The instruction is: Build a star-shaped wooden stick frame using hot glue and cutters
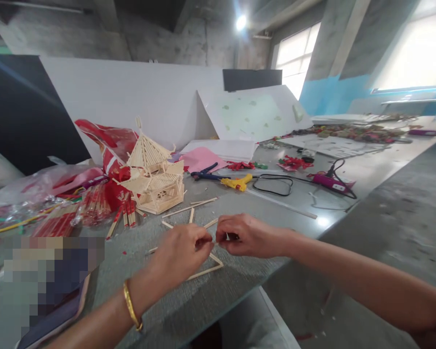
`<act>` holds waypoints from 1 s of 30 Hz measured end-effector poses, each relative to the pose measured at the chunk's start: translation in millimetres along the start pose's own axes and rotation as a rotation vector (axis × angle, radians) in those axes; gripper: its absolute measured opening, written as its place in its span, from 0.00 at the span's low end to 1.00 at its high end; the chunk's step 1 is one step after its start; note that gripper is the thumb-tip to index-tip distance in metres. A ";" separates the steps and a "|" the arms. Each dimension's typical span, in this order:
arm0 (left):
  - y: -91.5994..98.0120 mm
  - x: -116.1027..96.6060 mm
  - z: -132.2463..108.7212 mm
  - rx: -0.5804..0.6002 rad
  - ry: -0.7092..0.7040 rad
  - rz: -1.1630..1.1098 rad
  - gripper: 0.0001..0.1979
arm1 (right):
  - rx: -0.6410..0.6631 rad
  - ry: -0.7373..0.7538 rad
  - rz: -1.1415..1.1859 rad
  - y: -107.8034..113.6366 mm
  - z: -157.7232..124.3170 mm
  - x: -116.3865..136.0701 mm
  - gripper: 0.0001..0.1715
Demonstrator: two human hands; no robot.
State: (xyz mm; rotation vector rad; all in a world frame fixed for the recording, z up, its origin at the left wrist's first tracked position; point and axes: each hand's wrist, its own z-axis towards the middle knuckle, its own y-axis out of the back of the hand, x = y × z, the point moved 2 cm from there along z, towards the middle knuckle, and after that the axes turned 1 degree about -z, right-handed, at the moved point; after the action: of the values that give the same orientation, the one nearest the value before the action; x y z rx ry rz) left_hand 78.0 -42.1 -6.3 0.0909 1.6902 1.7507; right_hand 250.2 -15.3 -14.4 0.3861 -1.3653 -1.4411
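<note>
My left hand point(183, 249), with a gold bracelet point(130, 303) at the wrist, is closed in a pinch. Facing it, my right hand point(241, 235) pinches too, their fingertips nearly meeting. Something small and pale shows between them, too small to name. Below lies a flat frame of thin wooden sticks point(215, 261), angular in outline and partly hidden by my hands. A pagoda-like model made of sticks point(162, 182) stands upright just behind. Farther back is a yellow and blue glue gun point(237, 183) lying on its side.
Bundled sticks in red wrappers point(94, 203) and plastic bags lie at the left, near a blurred-out flat object point(54, 295). A clear glue stick point(283, 203), black cable point(290, 186) and purple power strip point(330, 182) are to the right. The table edge point(254, 286) runs close to me.
</note>
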 end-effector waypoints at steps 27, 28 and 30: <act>6.3 28.4 -2.3 -0.137 0.233 -0.114 0.12 | -0.222 -0.385 -0.452 83.9 6.8 -43.6 0.13; 9.0 32.0 -3.8 -0.154 0.244 -0.111 0.12 | -0.237 -0.457 -0.502 99.9 3.8 -57.3 0.14; 14.1 40.3 -5.9 -0.186 0.263 -0.119 0.12 | -0.210 -0.569 -0.574 124.3 0.4 -87.2 0.12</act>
State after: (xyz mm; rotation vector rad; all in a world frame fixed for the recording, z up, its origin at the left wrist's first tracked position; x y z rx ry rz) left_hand 38.6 -25.3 -10.7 -0.3302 1.6640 1.8839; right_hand 340.1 84.0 57.1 0.2450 -1.5955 -2.2750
